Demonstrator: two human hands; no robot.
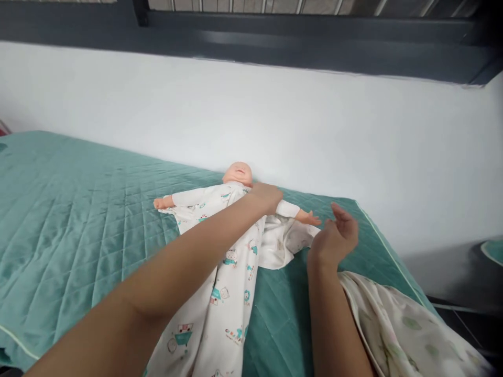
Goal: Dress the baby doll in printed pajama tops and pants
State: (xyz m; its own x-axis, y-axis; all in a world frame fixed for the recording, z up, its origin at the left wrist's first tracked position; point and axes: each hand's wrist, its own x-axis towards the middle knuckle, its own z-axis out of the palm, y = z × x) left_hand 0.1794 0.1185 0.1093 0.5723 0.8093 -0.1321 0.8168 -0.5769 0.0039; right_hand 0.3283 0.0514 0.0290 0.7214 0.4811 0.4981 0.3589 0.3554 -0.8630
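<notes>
A baby doll point(238, 174) lies on its back with its head by the wall and both arms spread. It has on a long white garment point(231, 293) printed with small cartoon figures. My left hand point(268, 198) reaches across the doll's chest and is closed around its upper arm on the right side; the fingertips are hidden. Just beyond the doll's small hand point(308, 217), my right hand point(338, 230) is raised with loosely bent fingers apart and nothing visible in them. Beneath that doll arm, a loose part of the white cloth point(277, 243) lies bunched.
A green quilted cover point(98, 225) spreads under the doll. At the lower right is pale leaf-patterned fabric point(408, 324), beside my right forearm. Behind the cover rises a white wall point(157, 104), with a dark window frame point(275, 44) above it.
</notes>
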